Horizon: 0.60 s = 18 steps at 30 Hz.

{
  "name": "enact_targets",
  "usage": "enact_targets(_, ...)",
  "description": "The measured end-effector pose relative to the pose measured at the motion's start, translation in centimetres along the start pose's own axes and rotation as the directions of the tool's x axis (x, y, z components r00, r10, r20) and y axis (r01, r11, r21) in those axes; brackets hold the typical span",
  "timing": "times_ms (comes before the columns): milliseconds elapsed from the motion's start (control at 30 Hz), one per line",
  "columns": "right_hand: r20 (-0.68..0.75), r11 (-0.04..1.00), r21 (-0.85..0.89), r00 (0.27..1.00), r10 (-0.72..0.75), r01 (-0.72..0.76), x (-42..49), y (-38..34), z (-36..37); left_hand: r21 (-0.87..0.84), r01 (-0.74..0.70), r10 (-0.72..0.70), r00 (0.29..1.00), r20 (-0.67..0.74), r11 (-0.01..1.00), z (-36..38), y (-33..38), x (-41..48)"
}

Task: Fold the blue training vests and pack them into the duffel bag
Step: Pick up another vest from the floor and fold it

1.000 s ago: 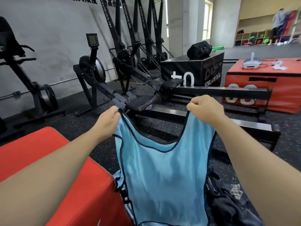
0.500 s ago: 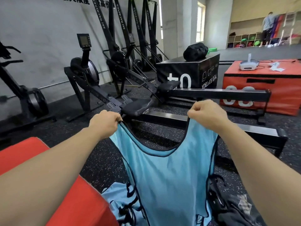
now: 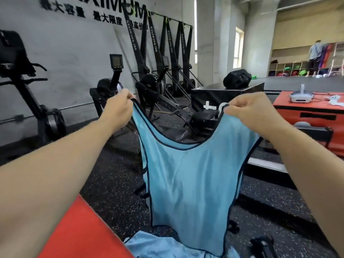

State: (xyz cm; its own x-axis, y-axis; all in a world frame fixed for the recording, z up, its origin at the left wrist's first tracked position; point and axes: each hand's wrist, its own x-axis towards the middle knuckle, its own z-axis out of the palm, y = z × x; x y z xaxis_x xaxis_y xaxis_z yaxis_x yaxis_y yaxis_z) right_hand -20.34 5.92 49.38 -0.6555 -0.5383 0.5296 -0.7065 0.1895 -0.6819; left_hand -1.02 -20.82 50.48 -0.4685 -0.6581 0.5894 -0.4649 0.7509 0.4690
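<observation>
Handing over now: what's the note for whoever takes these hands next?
Left hand: grips one shoulder strap of the blue vest.
Right hand: grips the other strap.
The vest hangs open, unfolded.
More blue fabric lies heaped below it, beside the red box.
Done: nothing visibly folded or packed.
Left: fold this vest, then the heap, then pack; duffel bag not clearly in view.

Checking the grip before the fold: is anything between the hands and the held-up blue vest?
Nothing visible. The left hand and the right hand each pinch a shoulder strap of the blue vest directly, and it hangs freely between them.
</observation>
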Motion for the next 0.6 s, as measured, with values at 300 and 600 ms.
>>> enact_targets(300,0.252,0.948,0.028,0.916,-0.313,0.317,-7.9,-16.7,9.7,0.277,-0.027,0.003,0.996,0.086,0.960,-12.5,-6.4,-7.1)
enact_targets(600,0.477,0.941,-0.139,0.854,-0.209,0.308,-17.6,-20.7,18.8,0.462,0.056,-0.261,0.882,0.393,0.885,-17.2,-19.5,-20.2)
